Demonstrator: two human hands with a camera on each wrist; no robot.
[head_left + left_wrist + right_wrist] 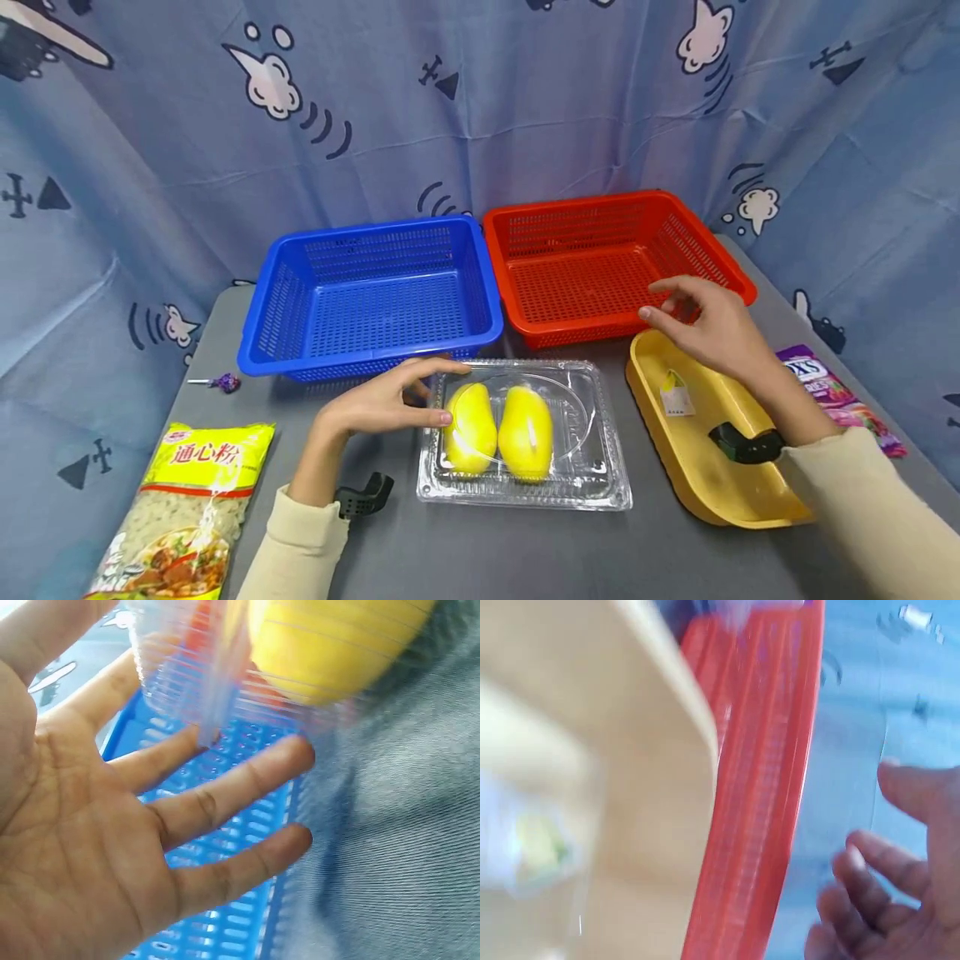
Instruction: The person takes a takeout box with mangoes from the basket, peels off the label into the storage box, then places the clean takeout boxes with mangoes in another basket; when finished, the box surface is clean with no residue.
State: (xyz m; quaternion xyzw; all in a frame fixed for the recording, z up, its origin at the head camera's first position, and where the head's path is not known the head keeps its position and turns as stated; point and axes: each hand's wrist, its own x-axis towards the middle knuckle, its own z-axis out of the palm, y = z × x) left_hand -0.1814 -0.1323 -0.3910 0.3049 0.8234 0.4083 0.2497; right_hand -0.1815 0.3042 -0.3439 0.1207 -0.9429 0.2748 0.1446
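Observation:
A clear plastic clamshell box (585, 483) lies on the grey table with two yellow mangoes (527, 433) inside. My left hand (386, 398) is at the box's left side, its thumb and forefinger over the edge of the lid. In the left wrist view, the other fingers (240, 784) spread out straight beside the box. My right hand (708, 325) hovers over the far end of a yellow tray (720, 500), near the red basket's front rim. Its fingers are loosely bent, and nothing is between them. Inside the tray lies a small packet (677, 395) with a yellow picture.
A blue basket (375, 354) and a red basket (570, 329) stand side by side at the back. To the left are a lollipop (225, 382) and a yellow bag of pasta (187, 508). A purple snack bag (821, 379) lies right of the tray. Patterned blue cloth (480, 100) hangs behind.

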